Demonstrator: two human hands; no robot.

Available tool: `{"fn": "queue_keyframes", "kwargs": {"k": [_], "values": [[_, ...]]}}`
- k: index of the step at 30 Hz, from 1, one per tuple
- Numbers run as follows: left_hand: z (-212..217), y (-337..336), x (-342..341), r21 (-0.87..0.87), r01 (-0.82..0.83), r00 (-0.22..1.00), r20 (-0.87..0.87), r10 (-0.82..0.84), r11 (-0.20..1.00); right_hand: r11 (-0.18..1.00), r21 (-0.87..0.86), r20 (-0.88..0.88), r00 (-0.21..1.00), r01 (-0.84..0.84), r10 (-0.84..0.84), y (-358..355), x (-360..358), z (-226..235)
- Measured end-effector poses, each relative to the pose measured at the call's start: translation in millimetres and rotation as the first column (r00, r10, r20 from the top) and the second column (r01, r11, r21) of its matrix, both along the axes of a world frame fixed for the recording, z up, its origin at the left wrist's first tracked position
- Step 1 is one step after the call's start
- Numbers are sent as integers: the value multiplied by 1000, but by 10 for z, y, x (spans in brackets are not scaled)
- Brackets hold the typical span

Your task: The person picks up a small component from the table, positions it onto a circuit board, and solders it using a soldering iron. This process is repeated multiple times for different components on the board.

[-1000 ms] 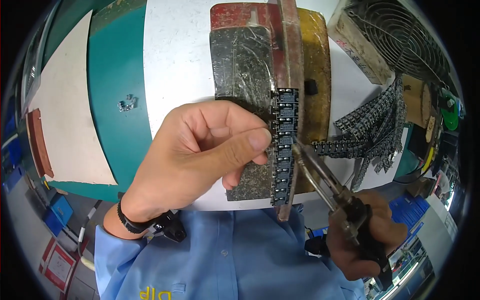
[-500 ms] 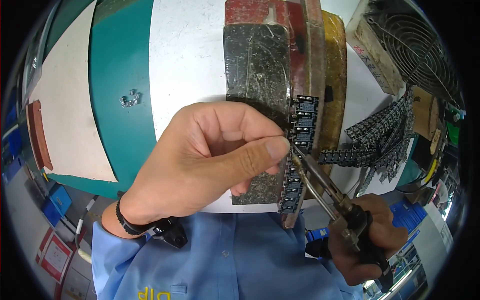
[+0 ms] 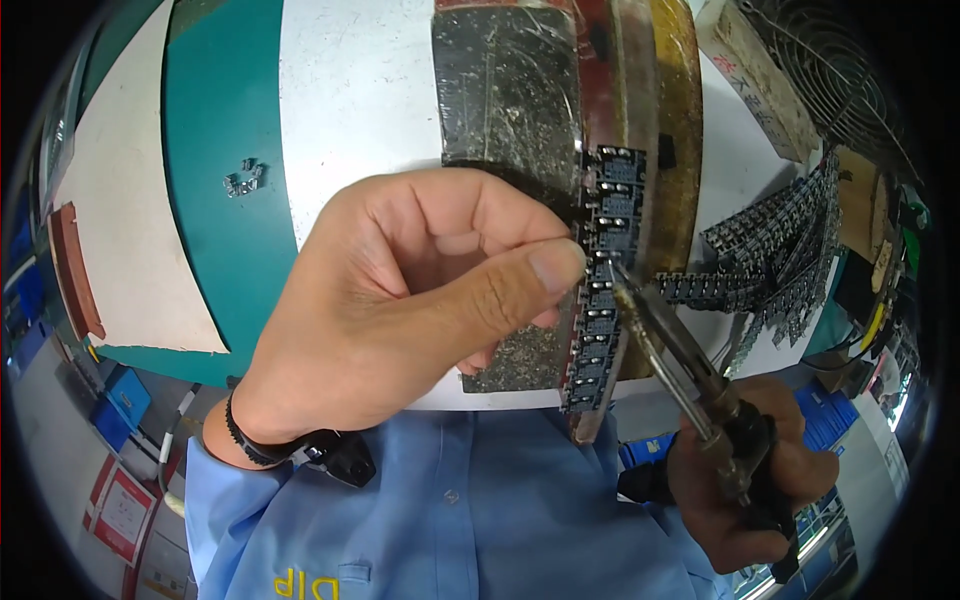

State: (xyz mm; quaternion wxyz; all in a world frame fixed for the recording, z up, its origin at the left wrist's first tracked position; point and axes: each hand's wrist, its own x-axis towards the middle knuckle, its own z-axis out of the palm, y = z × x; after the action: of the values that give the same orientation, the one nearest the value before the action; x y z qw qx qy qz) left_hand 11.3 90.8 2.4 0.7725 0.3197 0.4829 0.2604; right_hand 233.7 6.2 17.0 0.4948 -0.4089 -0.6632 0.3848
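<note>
My left hand (image 3: 400, 300) pinches a long strip of small black components (image 3: 603, 290) between thumb and fingers, holding it against a metal bar (image 3: 605, 80). My right hand (image 3: 750, 490) grips long-nose pliers (image 3: 670, 345) by dark handles. The plier tips touch the strip just right of my left thumb. The bar lies on a scratched dark metal block (image 3: 505, 90) on a white table (image 3: 350, 90).
A heap of similar black component strips (image 3: 775, 250) lies at the right. A wire fan guard (image 3: 830, 70) and a cardboard box (image 3: 750, 70) sit at the back right. A few small metal parts (image 3: 243, 178) rest on a green mat (image 3: 220, 180).
My left hand has slid up the strip and closed its thumb nearer the plier tips. The pliers have moved in from the right onto the strip.
</note>
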Motion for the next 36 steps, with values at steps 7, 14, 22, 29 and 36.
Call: {"fn": "queue_keyframes", "kwargs": {"k": [7,14,22,29,36], "values": [[-57,-100,53,54,6,1000,-19,-5,999,999,-6,-55,998,32,-32,-131,9,8],[-112,-195,11,81,-18,995,95,10,997,993,-71,-199,974,96,-109,-280,-81,38],[-125,-228,-84,76,-22,994,113,14,997,975,-110,-224,951,194,-214,-365,-126,34],[-96,-187,-89,77,1,997,78,-7,997,997,-6,-151,986,76,-76,-220,-134,-43],[-106,-154,-87,42,8,998,55,-11,999,984,2,-211,962,178,-174,-190,-306,-70]]}}
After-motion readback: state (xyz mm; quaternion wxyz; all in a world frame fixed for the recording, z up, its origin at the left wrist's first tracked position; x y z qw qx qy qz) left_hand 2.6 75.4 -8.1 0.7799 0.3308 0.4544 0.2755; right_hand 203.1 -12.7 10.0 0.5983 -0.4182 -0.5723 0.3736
